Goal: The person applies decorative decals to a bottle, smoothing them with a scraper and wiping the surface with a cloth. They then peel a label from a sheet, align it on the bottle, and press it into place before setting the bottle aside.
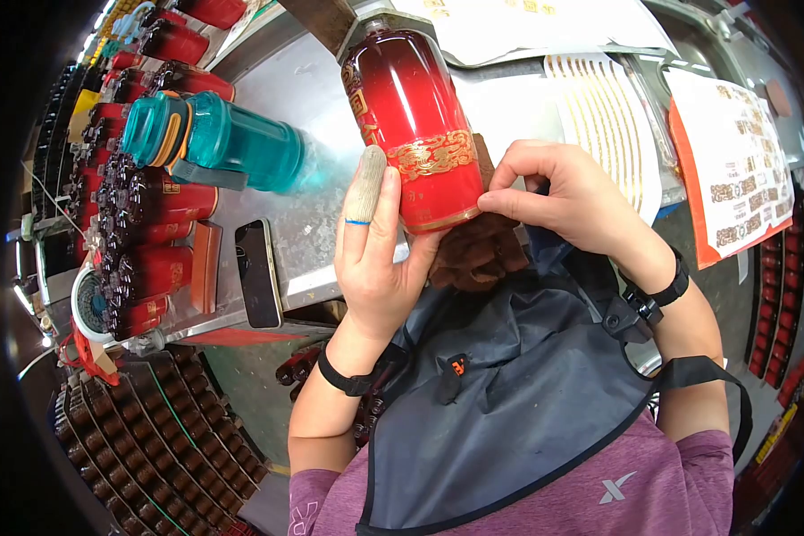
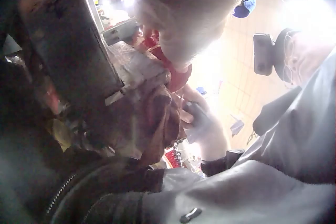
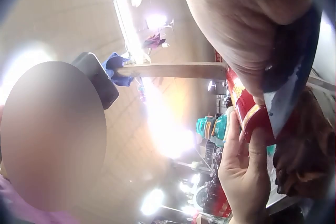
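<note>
A glossy red bottle with a darker shoulder and gold ornament leans with its base toward the person. My left hand holds its lower left side, fingers straight along the glass and thumb at the base; one finger wears a knitted cot. At the base's right edge, the thumb and forefinger of my right hand come together, touching the gold rim band. The right wrist view shows a dark flat piece with a pale pointed tip in that hand; I cannot tell its kind. Brown cloth lies beneath the base.
A teal water bottle and a phone lie on the metal table at left. Red bottles crowd the left edge. Sheets with gold strips and printed patterns are at right. A bar meets the bottle's neck.
</note>
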